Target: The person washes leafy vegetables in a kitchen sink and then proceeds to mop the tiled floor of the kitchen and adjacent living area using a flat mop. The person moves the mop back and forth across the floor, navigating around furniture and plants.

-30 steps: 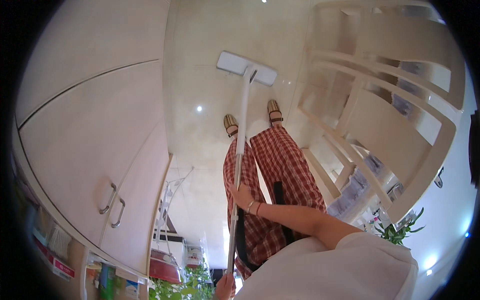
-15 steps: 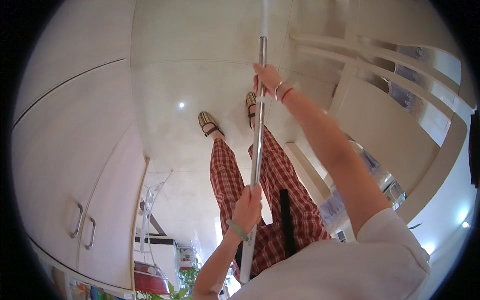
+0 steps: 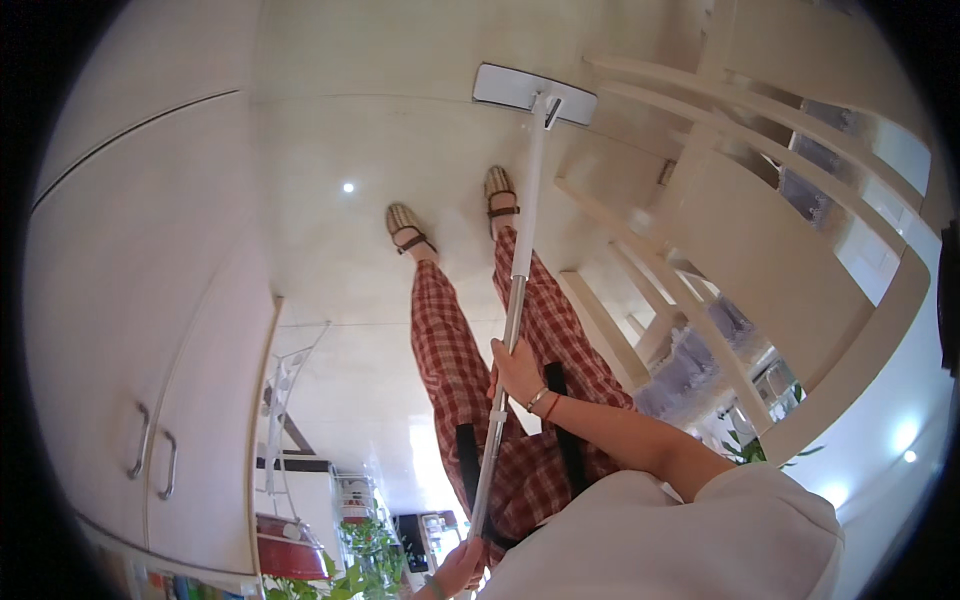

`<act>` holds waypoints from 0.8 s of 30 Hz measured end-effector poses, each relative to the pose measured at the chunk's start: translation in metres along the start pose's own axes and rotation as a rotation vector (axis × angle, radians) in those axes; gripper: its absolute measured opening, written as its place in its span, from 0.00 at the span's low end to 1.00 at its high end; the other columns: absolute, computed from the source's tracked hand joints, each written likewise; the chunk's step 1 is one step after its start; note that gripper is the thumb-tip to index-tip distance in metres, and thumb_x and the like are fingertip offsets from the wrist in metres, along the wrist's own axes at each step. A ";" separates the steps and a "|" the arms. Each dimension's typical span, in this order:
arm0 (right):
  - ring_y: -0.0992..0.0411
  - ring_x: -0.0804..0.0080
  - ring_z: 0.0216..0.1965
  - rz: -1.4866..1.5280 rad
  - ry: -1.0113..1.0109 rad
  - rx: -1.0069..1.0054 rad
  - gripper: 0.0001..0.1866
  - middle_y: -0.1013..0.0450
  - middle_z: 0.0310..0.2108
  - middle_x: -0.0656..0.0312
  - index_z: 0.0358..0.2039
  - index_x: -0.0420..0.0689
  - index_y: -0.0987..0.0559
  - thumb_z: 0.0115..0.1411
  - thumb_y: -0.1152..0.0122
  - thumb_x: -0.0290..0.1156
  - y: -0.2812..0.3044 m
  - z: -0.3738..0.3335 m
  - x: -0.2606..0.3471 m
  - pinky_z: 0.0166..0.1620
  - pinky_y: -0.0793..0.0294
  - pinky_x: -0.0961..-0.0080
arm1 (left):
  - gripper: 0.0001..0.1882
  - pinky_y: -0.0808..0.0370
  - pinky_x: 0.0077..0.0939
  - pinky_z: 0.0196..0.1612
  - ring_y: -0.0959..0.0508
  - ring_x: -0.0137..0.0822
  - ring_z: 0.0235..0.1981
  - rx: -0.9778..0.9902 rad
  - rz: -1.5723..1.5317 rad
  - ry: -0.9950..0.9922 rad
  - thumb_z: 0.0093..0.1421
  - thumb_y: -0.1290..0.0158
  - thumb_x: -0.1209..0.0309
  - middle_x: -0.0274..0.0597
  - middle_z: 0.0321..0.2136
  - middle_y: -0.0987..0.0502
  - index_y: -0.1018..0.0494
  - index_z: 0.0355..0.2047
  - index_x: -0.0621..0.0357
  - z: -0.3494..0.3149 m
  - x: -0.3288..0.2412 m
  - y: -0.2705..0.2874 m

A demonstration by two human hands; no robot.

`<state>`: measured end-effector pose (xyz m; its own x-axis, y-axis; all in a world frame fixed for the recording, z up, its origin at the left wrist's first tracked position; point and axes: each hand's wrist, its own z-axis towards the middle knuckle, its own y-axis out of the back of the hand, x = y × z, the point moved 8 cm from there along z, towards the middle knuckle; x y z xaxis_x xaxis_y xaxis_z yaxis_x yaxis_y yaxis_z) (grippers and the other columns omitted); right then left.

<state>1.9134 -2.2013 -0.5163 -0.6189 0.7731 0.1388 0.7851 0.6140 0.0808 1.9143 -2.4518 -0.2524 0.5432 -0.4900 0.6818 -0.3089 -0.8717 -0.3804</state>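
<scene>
On the pale floor [image 3: 310,140], ahead of the shoes [image 3: 408,228], sits the flat head [image 3: 508,88] of a mop [image 3: 529,200], whose metal pole [image 3: 514,312] should feel light, stiff and slightly slippery, best held as now, right hand [image 3: 518,373] wrapped round mid-length, left hand [image 3: 461,566] closed near its end.
</scene>
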 end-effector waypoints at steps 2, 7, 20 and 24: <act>0.34 0.68 0.07 -0.011 -0.017 -0.054 0.12 0.36 0.10 0.60 0.29 0.39 0.38 0.61 0.52 0.35 0.008 0.004 -0.002 0.10 0.32 0.73 | 0.22 0.51 0.20 0.12 0.48 0.23 0.08 0.005 0.056 0.038 0.66 0.64 0.52 0.27 0.09 0.47 0.42 0.21 0.52 0.001 -0.008 -0.001; 0.35 0.70 0.07 0.062 -0.068 -0.111 0.12 0.37 0.11 0.62 0.30 0.40 0.38 0.61 0.51 0.35 0.020 0.015 -0.002 0.10 0.33 0.74 | 0.23 0.51 0.21 0.12 0.48 0.23 0.08 0.022 0.154 0.085 0.66 0.64 0.51 0.27 0.09 0.47 0.42 0.19 0.52 0.003 -0.034 -0.002; 0.32 0.61 0.08 -0.283 -0.019 -0.408 0.16 0.34 0.12 0.54 0.28 0.35 0.39 0.60 0.52 0.37 0.156 0.106 0.066 0.11 0.33 0.67 | 0.21 0.49 0.20 0.13 0.48 0.24 0.10 0.235 0.134 0.137 0.66 0.64 0.50 0.29 0.11 0.47 0.43 0.25 0.51 0.083 -0.160 -0.057; 0.35 0.65 0.07 -0.101 0.053 -0.383 0.15 0.36 0.08 0.56 0.23 0.38 0.35 0.59 0.53 0.38 0.144 0.112 0.059 0.10 0.35 0.70 | 0.18 0.48 0.18 0.13 0.46 0.23 0.10 0.094 0.138 -0.024 0.67 0.63 0.52 0.28 0.11 0.44 0.41 0.26 0.51 0.055 -0.186 -0.048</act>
<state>1.9876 -2.0495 -0.6074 -0.6994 0.6964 0.1610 0.6781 0.5753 0.4575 1.8711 -2.3188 -0.3950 0.5197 -0.6042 0.6041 -0.3081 -0.7920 -0.5271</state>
